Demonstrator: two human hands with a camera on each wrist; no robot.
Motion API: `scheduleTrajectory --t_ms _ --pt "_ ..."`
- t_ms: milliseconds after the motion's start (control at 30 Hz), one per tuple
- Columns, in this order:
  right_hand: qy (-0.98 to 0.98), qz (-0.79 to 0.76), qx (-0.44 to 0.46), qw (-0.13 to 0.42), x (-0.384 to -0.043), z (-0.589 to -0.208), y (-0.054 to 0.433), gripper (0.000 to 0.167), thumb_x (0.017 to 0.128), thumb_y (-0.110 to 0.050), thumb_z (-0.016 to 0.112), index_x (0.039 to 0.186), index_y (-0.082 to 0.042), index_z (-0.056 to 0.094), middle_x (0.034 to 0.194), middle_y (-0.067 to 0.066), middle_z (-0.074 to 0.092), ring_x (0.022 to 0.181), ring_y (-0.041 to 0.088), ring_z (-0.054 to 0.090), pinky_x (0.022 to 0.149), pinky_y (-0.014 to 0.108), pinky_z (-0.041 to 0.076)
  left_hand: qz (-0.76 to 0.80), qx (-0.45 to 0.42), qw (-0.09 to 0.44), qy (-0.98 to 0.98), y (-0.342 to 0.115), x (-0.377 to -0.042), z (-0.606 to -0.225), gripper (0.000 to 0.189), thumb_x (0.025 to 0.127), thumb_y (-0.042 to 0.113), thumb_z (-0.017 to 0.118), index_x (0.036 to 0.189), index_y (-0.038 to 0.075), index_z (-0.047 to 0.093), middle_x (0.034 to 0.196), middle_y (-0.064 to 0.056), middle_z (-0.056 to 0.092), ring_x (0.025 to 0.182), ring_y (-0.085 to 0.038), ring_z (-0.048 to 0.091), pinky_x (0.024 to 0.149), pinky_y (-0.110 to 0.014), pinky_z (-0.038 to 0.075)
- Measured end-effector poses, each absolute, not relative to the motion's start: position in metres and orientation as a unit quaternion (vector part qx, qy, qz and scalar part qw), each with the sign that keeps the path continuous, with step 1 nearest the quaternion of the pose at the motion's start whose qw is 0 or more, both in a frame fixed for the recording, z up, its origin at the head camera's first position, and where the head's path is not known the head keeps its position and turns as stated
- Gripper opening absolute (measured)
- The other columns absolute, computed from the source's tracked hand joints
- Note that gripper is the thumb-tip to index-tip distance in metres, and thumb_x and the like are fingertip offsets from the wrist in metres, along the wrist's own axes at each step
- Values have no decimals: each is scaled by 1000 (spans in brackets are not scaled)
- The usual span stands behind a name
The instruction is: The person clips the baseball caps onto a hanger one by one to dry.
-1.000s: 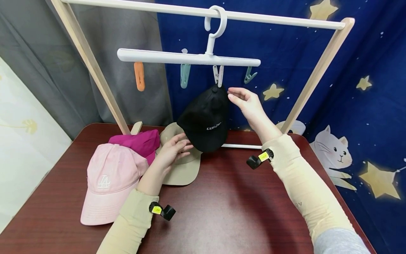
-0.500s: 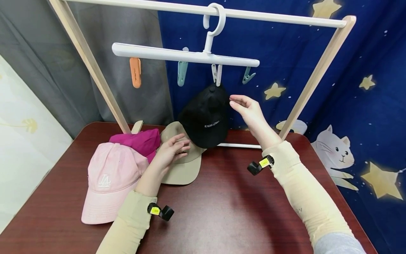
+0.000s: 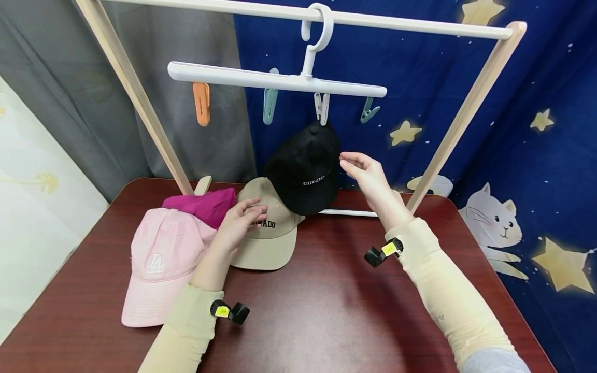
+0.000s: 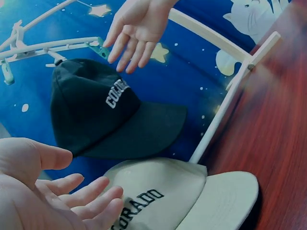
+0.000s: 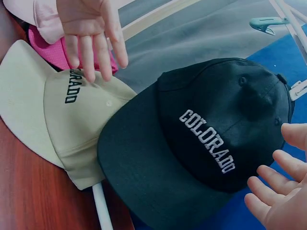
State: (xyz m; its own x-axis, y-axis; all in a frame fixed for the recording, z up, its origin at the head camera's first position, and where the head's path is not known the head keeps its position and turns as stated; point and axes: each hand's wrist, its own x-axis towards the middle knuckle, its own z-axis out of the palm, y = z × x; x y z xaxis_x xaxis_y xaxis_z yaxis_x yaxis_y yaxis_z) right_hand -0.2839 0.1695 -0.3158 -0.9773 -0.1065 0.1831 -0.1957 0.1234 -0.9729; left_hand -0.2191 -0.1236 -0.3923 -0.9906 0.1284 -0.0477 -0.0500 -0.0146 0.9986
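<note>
A black cap [image 3: 305,166] with white COLORADO lettering hangs by its top from a white clothespin [image 3: 322,109] on a white hanger [image 3: 275,79]. My right hand [image 3: 368,178] is just right of the cap, fingers loosely bent and holding nothing. Over the beige cap [image 3: 275,248] on the table is my left hand [image 3: 240,223], its fingers relaxed. The left wrist view shows the left palm [image 4: 53,191] turned up with nothing in it. In the right wrist view, the right fingertips [image 5: 263,187] lie close to the black cap [image 5: 206,129]; contact is unclear.
A pink cap [image 3: 170,259] and a magenta cap [image 3: 202,204] lie at the left of the table [image 3: 298,321]. An orange clothespin [image 3: 202,103] and two teal ones hang on the hanger. The wooden rack [image 3: 457,124] stands at the back before curtains.
My left hand has drawn back left from the black cap, showing more of the beige one. My right hand has lowered slightly. The black cap stays hanging with little sway.
</note>
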Motion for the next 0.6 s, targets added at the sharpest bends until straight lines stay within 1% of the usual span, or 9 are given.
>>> scheduleTrajectory --t_ms 200,267,333,367,500,600 --pt "-732 676 90 19 -279 -327 169 37 98 -8 55 131 8 51 132 21 53 118 27 53 101 42 39 688 19 30 725 -132 -215 -389 43 100 5 45 140 -8 37 130 -30 51 107 -25 59 92 -40 46" --pt "-723 685 86 12 -278 -332 169 38 98 -8 54 131 9 49 133 22 52 119 30 52 102 44 39 675 15 17 738 -135 -213 -387 42 100 5 46 139 -8 39 127 -31 52 105 -25 58 90 -40 47" --pt "-717 693 81 6 -276 -337 169 39 98 -8 53 132 10 47 133 23 52 120 33 50 101 44 39 659 12 6 752 -137 -211 -385 42 99 5 48 138 -9 40 125 -31 53 107 -28 57 88 -36 49" --pt "-713 697 78 4 -276 -339 169 39 99 -8 53 133 11 47 133 24 51 120 35 50 101 44 39 648 11 0 761 -138 -210 -384 42 99 6 49 137 -9 41 124 -31 54 108 -29 56 86 -32 49" --pt "-708 703 66 -5 -271 -349 169 40 99 -8 51 134 11 45 133 24 51 120 34 51 98 39 43 612 13 -16 791 -142 -207 -381 43 98 9 51 136 -9 43 122 -30 55 113 -31 53 81 -17 45" --pt "-701 710 58 -9 -267 -354 168 40 99 -8 51 134 11 45 133 25 50 119 33 53 96 36 45 595 15 -20 804 -145 -205 -381 44 98 10 53 136 -10 43 122 -29 56 112 -31 53 78 -13 43"
